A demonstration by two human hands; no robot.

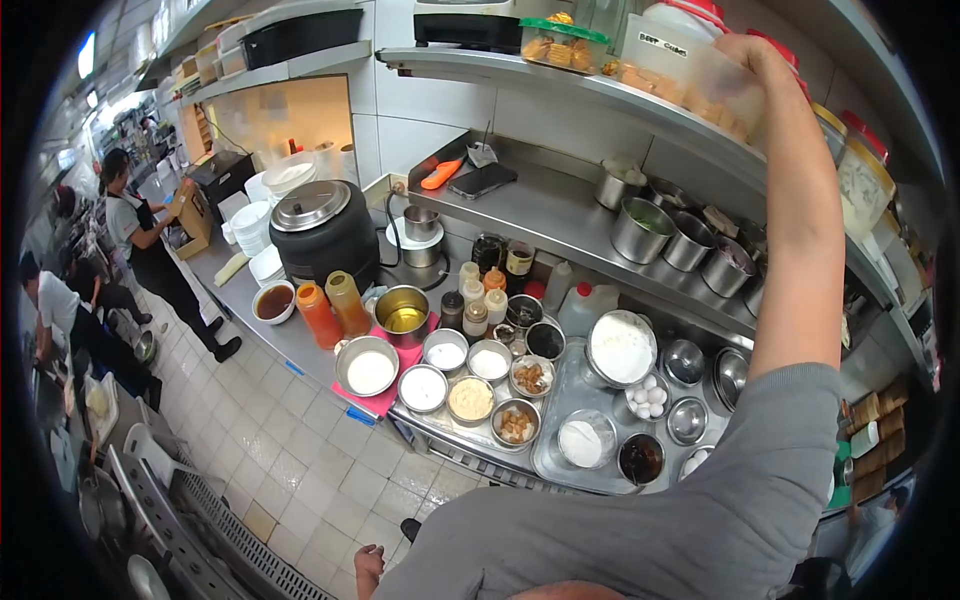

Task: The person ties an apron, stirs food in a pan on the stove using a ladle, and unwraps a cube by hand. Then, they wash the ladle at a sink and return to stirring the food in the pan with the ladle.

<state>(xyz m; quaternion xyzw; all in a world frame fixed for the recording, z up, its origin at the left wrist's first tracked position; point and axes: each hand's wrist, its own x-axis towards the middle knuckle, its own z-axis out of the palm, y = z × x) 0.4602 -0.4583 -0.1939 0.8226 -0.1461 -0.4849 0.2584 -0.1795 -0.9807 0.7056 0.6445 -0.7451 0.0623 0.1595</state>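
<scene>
My right hand [748, 52] is raised to the upper shelf, its fingers bent over the top edge of a translucent plastic tub [690, 90]. The tub bears a handwritten label and has light-brown pieces inside; its far side is hidden. Beside it stands a green-lidded clear box [563, 45] of orange-brown food, and red-lidded jars are close to my wrist. My left hand [369, 562] hangs low by my side over the floor, fingers loosely curled, with nothing visible in it.
On the counter below are bowls of white powder [371, 371], a bowl of eggs [648, 397], squeeze bottles [320, 317] and a black soup kettle [330, 235]. Metal pots [642, 230] line the middle shelf. Other people [150, 235] work at the left.
</scene>
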